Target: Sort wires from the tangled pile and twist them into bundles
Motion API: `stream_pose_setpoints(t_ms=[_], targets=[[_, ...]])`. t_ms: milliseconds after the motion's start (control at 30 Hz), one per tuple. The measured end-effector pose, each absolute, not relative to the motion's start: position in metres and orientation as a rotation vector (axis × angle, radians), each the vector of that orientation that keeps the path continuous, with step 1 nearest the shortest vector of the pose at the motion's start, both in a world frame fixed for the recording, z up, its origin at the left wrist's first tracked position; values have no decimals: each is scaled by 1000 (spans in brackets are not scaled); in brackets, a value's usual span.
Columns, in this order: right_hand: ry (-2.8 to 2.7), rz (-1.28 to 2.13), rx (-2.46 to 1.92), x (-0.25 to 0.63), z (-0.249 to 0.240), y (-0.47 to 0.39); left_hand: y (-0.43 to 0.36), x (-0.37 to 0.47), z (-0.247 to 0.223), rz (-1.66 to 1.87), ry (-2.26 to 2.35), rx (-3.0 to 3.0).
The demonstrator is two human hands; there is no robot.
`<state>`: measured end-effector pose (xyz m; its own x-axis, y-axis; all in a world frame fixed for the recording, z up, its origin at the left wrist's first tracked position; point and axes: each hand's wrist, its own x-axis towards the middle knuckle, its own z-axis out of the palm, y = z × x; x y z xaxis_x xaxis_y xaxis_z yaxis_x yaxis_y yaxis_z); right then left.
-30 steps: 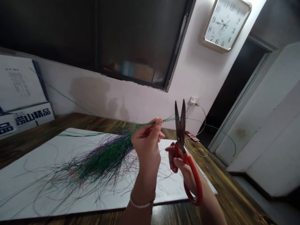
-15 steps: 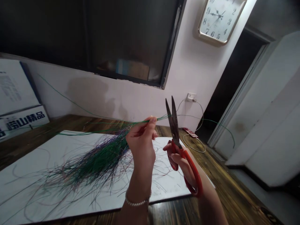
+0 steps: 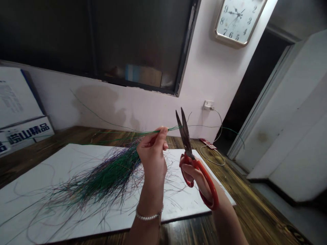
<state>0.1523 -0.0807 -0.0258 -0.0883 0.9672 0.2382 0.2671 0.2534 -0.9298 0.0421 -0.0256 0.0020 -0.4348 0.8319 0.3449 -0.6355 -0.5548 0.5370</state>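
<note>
Several thin green wires are pinched between the thumb and fingers of my left hand, and their ends stick out to the right. My right hand grips red-handled scissors by the loops, points upward. The blades are slightly apart, with the wire ends at them just right of my left fingertips. Behind and left of my left wrist, a loose heap of green, purple and reddish wires lies on a white board. Whether the wires are cut cannot be made out.
The board rests on a dark wooden table. Behind stands a wall with a dark window, a clock and a socket with a white cable. Printed boxes stand at the left, and a doorway opens at the right.
The scissors have moved slightly left, closer to my left fingertips, and their blades are a little closer together. The long green wire's left end has shifted right. My left hand keeps its pinch.
</note>
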Motion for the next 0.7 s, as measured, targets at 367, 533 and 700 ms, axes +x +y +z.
stream_pose_setpoints(t_ms=[367, 533, 700], targets=[[-1468, 1028, -1276, 153, -45, -55, 9, 43, -18, 2014, 437, 675], [-1384, 1100, -1233, 151, -53, -48, 18, 44, -24, 2019, 485, 665], [-1345, 1148, -1214, 149, -56, -45, 22, 45, -28, 2010, 504, 652]])
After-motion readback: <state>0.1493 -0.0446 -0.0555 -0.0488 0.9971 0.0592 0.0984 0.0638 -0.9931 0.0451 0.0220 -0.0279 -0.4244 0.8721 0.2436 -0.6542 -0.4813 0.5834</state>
